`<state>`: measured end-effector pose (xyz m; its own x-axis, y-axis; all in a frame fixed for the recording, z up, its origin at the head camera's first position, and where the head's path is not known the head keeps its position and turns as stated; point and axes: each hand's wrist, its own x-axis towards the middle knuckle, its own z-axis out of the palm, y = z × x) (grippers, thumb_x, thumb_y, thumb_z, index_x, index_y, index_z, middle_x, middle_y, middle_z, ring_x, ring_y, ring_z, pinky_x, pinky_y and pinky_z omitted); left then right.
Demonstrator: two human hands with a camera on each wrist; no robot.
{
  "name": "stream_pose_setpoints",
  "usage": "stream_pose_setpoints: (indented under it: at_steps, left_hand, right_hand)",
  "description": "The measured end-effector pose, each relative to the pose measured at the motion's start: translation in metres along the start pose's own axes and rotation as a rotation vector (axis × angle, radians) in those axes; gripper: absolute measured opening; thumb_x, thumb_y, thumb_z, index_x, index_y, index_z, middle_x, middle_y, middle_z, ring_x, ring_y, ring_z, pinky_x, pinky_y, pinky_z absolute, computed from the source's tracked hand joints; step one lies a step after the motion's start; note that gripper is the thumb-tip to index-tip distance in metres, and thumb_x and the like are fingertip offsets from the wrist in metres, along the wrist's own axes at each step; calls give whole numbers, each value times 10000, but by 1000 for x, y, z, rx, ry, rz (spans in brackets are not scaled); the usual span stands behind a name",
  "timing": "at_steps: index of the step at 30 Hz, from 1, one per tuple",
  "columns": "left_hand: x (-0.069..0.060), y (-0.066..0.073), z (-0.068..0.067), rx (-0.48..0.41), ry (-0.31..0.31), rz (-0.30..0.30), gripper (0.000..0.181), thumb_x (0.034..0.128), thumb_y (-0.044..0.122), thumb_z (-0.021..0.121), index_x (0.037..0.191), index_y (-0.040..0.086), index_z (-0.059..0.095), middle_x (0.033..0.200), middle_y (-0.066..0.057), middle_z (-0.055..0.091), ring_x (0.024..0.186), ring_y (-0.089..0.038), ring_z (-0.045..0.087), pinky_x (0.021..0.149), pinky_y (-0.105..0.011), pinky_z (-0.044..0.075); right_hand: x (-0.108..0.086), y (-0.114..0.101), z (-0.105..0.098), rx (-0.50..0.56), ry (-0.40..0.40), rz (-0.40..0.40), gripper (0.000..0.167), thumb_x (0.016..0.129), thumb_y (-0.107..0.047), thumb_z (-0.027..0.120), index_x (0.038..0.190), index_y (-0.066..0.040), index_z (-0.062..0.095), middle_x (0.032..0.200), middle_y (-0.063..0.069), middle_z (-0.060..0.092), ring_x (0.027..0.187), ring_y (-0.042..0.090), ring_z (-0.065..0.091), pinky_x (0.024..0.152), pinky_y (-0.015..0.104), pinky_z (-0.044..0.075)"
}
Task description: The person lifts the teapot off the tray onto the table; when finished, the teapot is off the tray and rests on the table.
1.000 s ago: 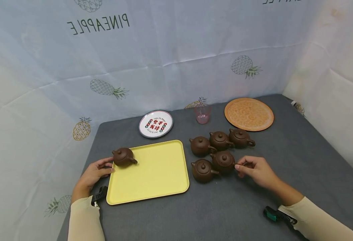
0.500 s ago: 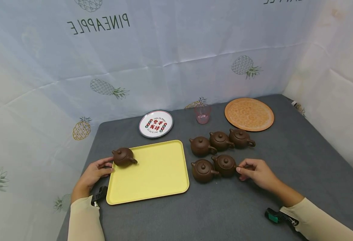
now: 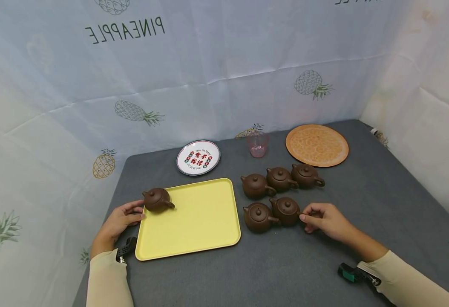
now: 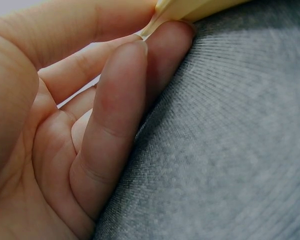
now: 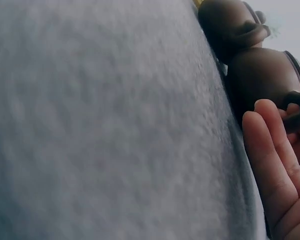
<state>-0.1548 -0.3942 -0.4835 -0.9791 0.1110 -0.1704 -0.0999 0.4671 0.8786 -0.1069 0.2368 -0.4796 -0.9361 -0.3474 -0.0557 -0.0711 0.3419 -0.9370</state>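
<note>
My right hand pinches the handle of a small brown teapot, which stands on the grey table. In the right wrist view the handle curves between thumb and fingers. Left of that teapot, close against it, stands another teapot. My left hand holds the left rim of a yellow tray; the left wrist view has the fingertips at the tray's edge. A single teapot sits in the tray's back left corner, near the left fingers.
Three more teapots stand in a slanting row behind: one on the left, one in the middle, one on the right. At the back are a white printed plate, a pink clear cup and a round orange mat.
The teapot in my right hand has shifted slightly right and toward me, leaving the back row a little farther off. It barely moves over the last half second. My left hand stays put.
</note>
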Motion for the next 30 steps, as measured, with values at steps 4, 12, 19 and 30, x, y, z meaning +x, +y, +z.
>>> stream_pose_setpoints:
  at_steps: [4, 12, 19, 30]
  left_hand:
    - [-2, 2, 0, 2, -4, 3, 621, 880, 89, 730, 1399, -93, 443, 1056, -153, 627, 832, -47, 597, 671, -249, 510]
    - [1, -4, 0, 5, 0, -11, 640, 877, 122, 741, 1410, -70, 444, 1045, -89, 644, 836, -63, 607, 686, -264, 513]
    - [3, -7, 0, 8, -6, -5, 637, 875, 150, 745, 1409, -50, 459, 1054, -104, 636, 853, -78, 605, 695, -271, 512]
    - [3, -10, 0, 10, 10, -15, 636, 868, 137, 751, 1405, -51, 465, 1030, -68, 644, 840, -75, 605, 688, -271, 513]
  right_hand:
    - [0, -9, -4, -150, 75, 28, 265, 934, -290, 678, 930, -25, 694, 693, 32, 659, 643, 193, 653, 601, 347, 536]
    - [15, -48, -10, -270, 250, -51, 270, 940, -345, 664, 957, -78, 701, 738, 16, 676, 683, 162, 649, 623, 317, 508]
    - [48, -79, 19, -195, 161, -180, 207, 937, -324, 673, 986, -124, 696, 797, 44, 690, 706, 157, 660, 651, 351, 518]
    - [101, -114, 105, -236, -17, -287, 194, 940, -407, 645, 981, -223, 690, 775, -97, 635, 648, 87, 610, 576, 323, 503]
